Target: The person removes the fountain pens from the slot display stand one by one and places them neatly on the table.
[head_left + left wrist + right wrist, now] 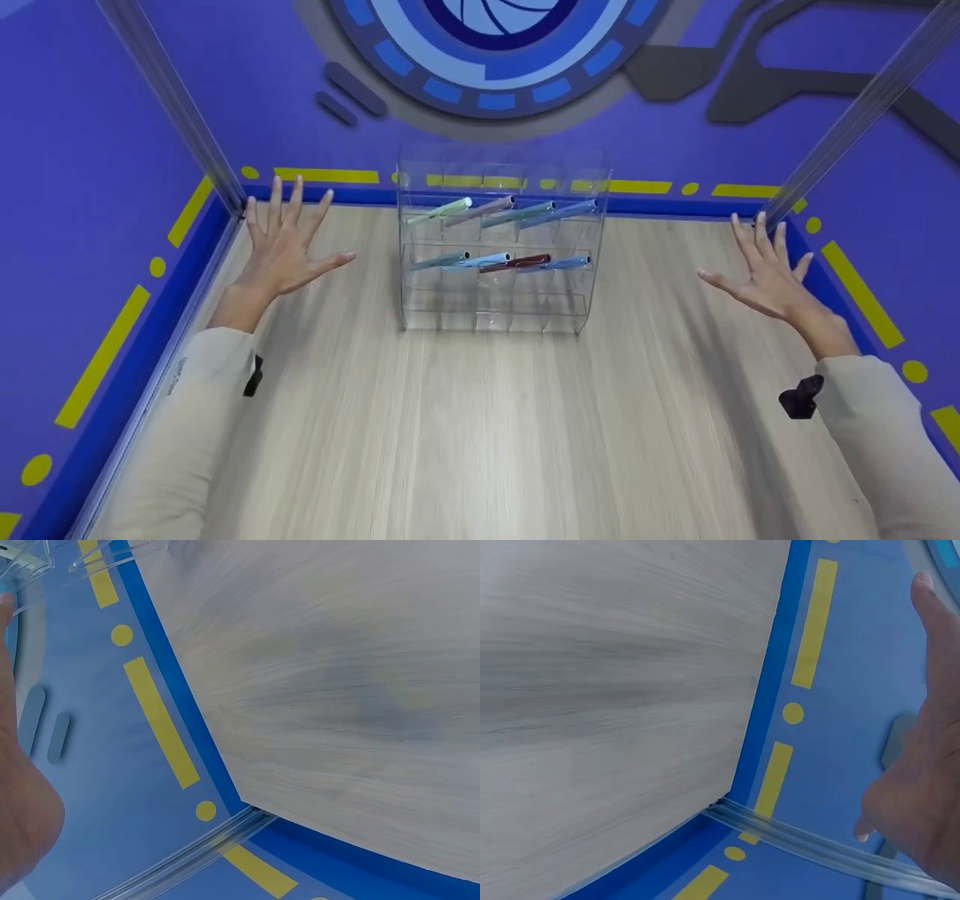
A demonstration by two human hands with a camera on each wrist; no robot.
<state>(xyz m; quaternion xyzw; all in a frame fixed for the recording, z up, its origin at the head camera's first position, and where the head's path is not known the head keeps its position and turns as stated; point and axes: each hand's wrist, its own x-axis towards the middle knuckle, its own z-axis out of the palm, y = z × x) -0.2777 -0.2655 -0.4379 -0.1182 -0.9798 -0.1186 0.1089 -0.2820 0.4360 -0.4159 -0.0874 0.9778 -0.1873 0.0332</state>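
spreading its fingers wide, the left hand (281,251) is, in the head view, released and over the far left part of the table (487,427). the right hand (769,277) is also released, with fingers stretched, near the far right corner. between them, well apart from both, the transparent rack (493,322) stands on the table, just before the blue wall (262,97). its upper row carries four pens, from left: pale green (440,211), mauve (480,211), teal (519,214) and blue (559,213). the row below has four more: another teal one, a light blue, a dark red and another blue.

in the left wrist view, part of the left hand shows at the left edge; its fingers are mostly cut off, and transparent edges appear at upper left.

in the right wrist view, the right hand is at the right edge, its thumb extended, beside the yellow-marked wall.
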